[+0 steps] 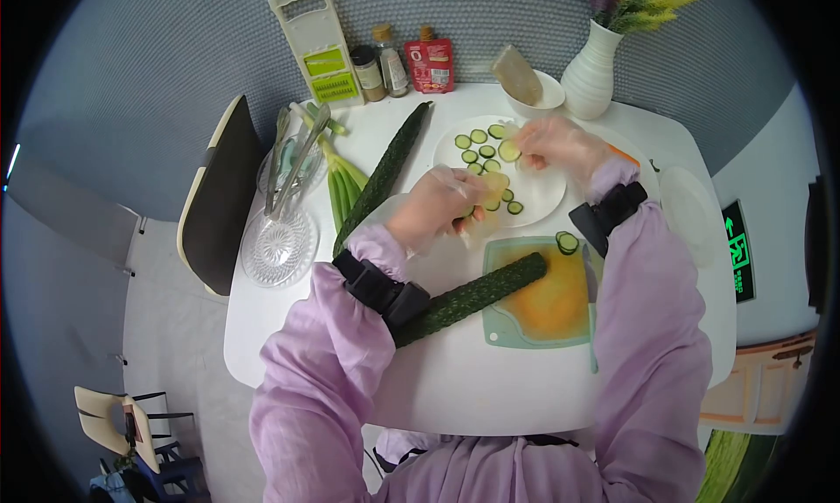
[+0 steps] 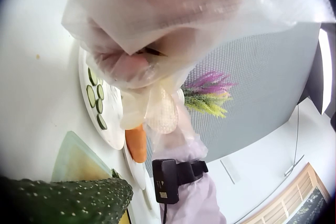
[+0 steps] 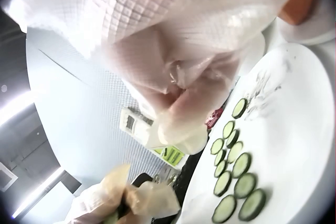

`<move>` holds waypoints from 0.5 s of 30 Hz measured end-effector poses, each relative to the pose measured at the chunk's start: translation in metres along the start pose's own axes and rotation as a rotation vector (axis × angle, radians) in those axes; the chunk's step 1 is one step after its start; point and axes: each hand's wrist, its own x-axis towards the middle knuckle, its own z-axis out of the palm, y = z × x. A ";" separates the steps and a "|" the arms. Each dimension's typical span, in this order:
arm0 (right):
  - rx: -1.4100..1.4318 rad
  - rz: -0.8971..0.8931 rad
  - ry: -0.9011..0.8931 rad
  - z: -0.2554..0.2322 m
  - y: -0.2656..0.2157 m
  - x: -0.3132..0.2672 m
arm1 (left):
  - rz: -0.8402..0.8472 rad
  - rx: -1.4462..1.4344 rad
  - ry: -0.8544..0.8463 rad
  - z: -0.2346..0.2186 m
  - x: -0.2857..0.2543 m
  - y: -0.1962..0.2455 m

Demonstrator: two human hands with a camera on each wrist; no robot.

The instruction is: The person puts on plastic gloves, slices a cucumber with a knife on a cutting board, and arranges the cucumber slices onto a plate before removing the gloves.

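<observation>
Both hands wear loose clear plastic gloves. My left hand (image 1: 442, 207), fingers curled, holds some cucumber slices (image 1: 469, 211) by the near edge of a white plate (image 1: 547, 201); the glove partly hides them. Over the far right of that plate, my right hand (image 1: 560, 147) pinches a cucumber slice (image 1: 509, 150) at its fingertips. Several cut slices (image 3: 242, 165) lie in loose rows on the plate. A long cut cucumber (image 1: 477, 298) rests under my left wrist, its end over the green cutting board (image 1: 516, 335).
Two slices (image 1: 567, 242) lie at the board's far corner, a knife (image 1: 592, 315) along its right side. A whole cucumber (image 1: 385, 171), scallions (image 1: 343, 192), tongs (image 1: 297, 166) and glass dishes (image 1: 280, 248) are at left. Grater (image 1: 319, 48), bottles, vase (image 1: 591, 74) stand behind; a carrot (image 2: 136, 144) at right.
</observation>
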 end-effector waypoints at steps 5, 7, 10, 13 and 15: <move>-0.310 -0.067 0.318 -0.004 0.035 0.024 | -0.071 0.008 -0.024 -0.004 -0.006 0.004; -0.393 -0.048 0.302 -0.002 0.036 0.028 | -0.064 0.017 -0.021 -0.007 -0.004 -0.004; -0.646 0.010 0.271 0.007 0.018 0.024 | -0.033 0.014 -0.033 -0.009 -0.005 -0.011; -0.900 0.067 0.241 0.014 0.001 0.018 | -0.008 0.022 -0.079 -0.011 -0.009 -0.008; -0.986 0.087 0.230 0.015 0.004 0.015 | -0.005 0.040 -0.115 -0.014 -0.008 -0.008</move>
